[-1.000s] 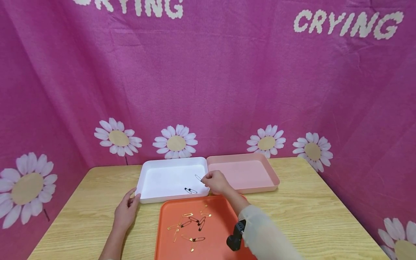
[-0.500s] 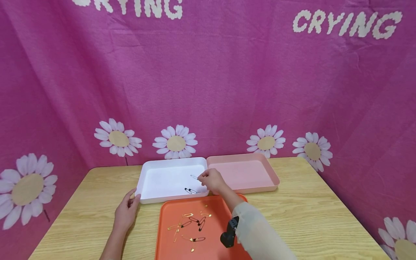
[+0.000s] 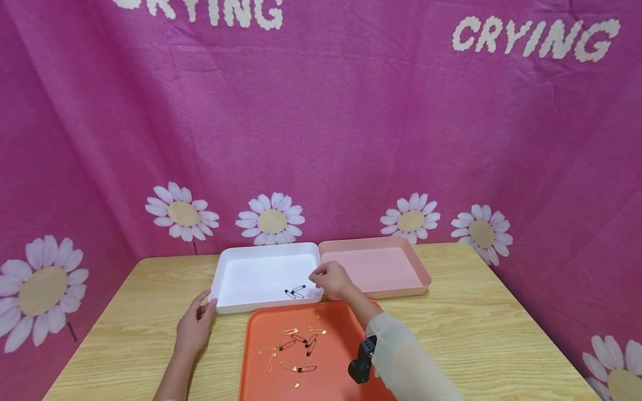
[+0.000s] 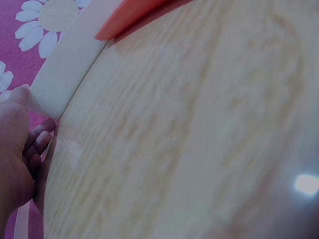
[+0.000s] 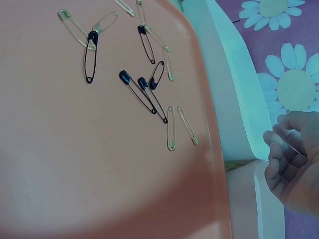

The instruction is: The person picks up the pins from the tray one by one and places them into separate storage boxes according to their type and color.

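So, three black safety pins point(image 3: 298, 289) are bunched close together in the white tray point(image 3: 253, 278), by its front edge and toward the front right corner. Can't tell if they all touch. The right hand point(image 3: 328, 279) hangs over that tray's right edge, just past the pins, fingers loosely bent with gaps showing between them in the right wrist view. Left hand point(image 3: 194, 329) is resting against the white tray at its front left corner, thumb and fingers a bit apart; how hard it presses, I can't say.

Right in front there's an orange tray point(image 3: 335, 379), its near edge out of frame. It's got five more black pins point(image 5: 142, 83) mixed in with a bunch of gold pins point(image 5: 171, 145), mostly left of its middle. One black one lies across a gold clasp, and a couple of gold ones sit nearest the far rim.

Pink tray point(image 3: 373, 270) sits side by side with the white one along the table's back edge. All of it is on a wood-grain table point(image 3: 481, 323). The right arm has a pale sleeve point(image 3: 411, 362) and a black device point(image 3: 362, 365) at the wrist. Behind everything hangs a magenta cloth point(image 3: 321, 128) with daisies and "CRYING" in white.
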The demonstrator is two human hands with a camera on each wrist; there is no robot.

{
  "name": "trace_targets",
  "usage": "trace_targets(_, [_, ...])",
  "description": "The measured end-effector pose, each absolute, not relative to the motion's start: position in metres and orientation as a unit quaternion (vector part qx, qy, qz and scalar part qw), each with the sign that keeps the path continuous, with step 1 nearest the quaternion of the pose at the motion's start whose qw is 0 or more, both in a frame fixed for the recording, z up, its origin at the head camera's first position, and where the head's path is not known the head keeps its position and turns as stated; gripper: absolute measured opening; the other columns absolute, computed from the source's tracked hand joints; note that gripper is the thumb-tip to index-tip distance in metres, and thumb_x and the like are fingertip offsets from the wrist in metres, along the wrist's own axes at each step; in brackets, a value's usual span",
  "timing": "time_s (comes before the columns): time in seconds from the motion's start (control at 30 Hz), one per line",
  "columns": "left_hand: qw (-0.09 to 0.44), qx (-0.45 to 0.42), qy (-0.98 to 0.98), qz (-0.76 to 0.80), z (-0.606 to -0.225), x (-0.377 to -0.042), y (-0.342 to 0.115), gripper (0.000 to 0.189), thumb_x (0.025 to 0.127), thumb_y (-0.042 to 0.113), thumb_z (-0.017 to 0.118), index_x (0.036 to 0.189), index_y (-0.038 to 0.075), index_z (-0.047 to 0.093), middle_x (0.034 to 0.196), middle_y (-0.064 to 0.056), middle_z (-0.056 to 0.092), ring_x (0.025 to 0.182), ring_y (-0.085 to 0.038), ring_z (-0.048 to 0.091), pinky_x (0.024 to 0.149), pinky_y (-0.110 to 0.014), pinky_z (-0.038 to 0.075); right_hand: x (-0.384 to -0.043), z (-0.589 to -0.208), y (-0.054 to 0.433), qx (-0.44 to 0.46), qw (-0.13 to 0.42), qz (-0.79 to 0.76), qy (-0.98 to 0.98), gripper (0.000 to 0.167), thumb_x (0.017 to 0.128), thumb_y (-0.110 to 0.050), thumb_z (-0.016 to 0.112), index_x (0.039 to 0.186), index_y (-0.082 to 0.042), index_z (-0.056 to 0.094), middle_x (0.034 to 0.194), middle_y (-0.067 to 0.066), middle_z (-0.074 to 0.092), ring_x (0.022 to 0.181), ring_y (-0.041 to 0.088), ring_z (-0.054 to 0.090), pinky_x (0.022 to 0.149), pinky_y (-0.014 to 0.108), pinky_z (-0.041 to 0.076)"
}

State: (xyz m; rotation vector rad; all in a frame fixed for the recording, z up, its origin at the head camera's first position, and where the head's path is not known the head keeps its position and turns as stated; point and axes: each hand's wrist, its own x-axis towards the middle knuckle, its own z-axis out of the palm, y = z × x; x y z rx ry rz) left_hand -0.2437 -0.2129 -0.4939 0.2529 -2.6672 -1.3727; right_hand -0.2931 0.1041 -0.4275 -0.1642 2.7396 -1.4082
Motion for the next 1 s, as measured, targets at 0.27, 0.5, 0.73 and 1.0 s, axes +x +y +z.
trace_targets(0.27, [0.072,0.083,-0.886,-0.451,-0.494,-0.245,-0.212,0.058,0.097,0.049,0.036,0.142,0.013,0.037,0.107,-0.017,0.055,0.094,-0.025,0.046,0.080,-0.036,0.036,-0.290,-0.424,0.107,-0.065,0.021,-0.468,0.881,0.017,0.086,-0.011,0.063,0.093,0.002,0.069,0.070,0.009,0.063,0.065,0.020,0.057,0.049,0.020,0.038])
trace_targets(0.5, [0.065,0.086,-0.882,-0.458,-0.493,-0.243,-0.212,0.060,0.097,0.051,0.035,0.144,0.013,0.035,0.113,-0.020,0.055,0.098,-0.027,0.046,0.085,-0.040,0.037,-0.285,-0.423,0.111,-0.087,0.034,-0.450,0.888,0.016,0.085,-0.014,0.064,0.091,0.000,0.070,0.072,0.006,0.062,0.061,0.012,0.050,0.050,0.020,0.038])
trace_targets(0.73, [0.063,0.088,-0.882,-0.459,-0.495,-0.243,-0.212,0.061,0.097,0.051,0.035,0.144,0.013,0.034,0.114,-0.020,0.054,0.098,-0.027,0.047,0.085,-0.040,0.037,-0.276,-0.421,0.116,-0.111,0.030,-0.418,0.901,0.015,0.085,-0.015,0.065,0.088,-0.002,0.071,0.070,0.003,0.060,0.061,0.011,0.049,0.056,0.022,0.042])
trace_targets(1.0, [0.059,0.091,-0.879,-0.464,-0.493,-0.242,-0.212,0.062,0.097,0.052,0.035,0.145,0.013,0.033,0.117,-0.021,0.054,0.101,-0.028,0.047,0.089,-0.043,0.038,-0.267,-0.424,0.123,-0.142,0.030,-0.396,0.907,0.012,0.084,-0.014,0.065,0.086,-0.004,0.071,0.069,0.000,0.059,0.063,0.009,0.047,0.058,0.022,0.040])
